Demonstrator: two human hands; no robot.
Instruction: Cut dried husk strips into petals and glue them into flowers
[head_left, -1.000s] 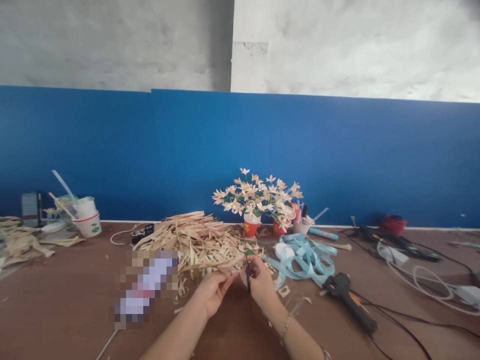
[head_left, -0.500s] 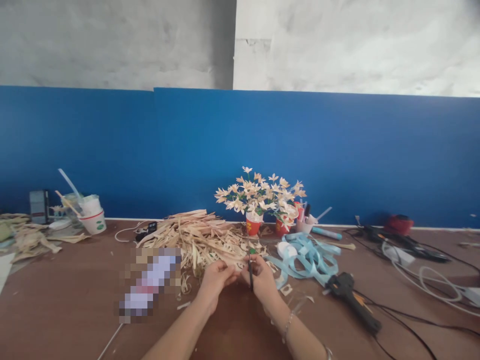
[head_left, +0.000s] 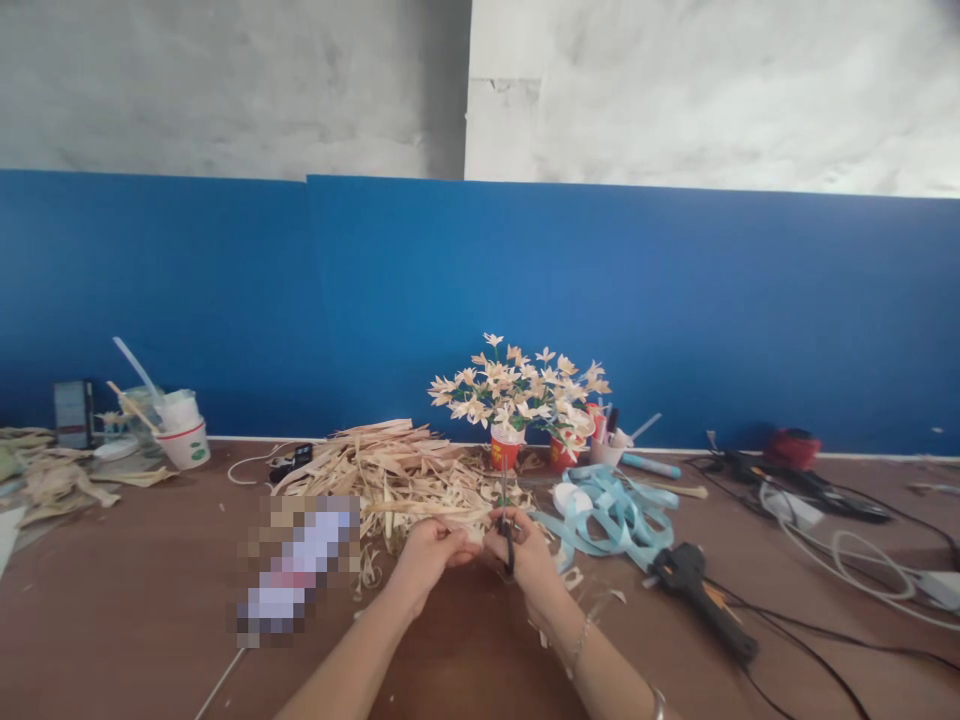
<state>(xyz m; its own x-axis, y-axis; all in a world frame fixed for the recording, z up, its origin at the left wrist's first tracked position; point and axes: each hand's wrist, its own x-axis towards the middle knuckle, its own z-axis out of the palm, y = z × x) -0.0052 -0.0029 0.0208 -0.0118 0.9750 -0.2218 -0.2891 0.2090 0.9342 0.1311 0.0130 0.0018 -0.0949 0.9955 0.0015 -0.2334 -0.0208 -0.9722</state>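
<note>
A small pale strip [head_left: 472, 537], which looks like dried husk, lies between two bare hands just above a brown desk [head_left: 172, 570]. The left hand [head_left: 430, 560] has its grip closed, thumb and fingers together on the strip. The right hand [head_left: 531, 560] has its grip clamped on dark-handled scissors [head_left: 508, 535], their blades pointing away from the person; whether its fingertips also pinch the strip cannot be told.

Just beyond both grips spreads a loose pile of dried husks [head_left: 390, 470], curled and straw-coloured. Farther beyond the right grip, cream flowers [head_left: 499, 380] on green stems rise from two red-and-white cups [head_left: 506, 450].

To the right of the right grip lies tangled light-blue ribbon [head_left: 622, 515], with a white round piece [head_left: 571, 499] beside it. Farther right and nearer the person is a black glue gun [head_left: 701, 600]; well apart to the far right are white cables [head_left: 836, 550] and a red object [head_left: 795, 449].

To the left of the left grip, a pixelated patch [head_left: 300, 568] hides something. Well apart at far left and beyond stand a white tub [head_left: 182, 443] with a red rim and a phone-like device [head_left: 73, 414]. A blue partition [head_left: 225, 300] backs the desk.
</note>
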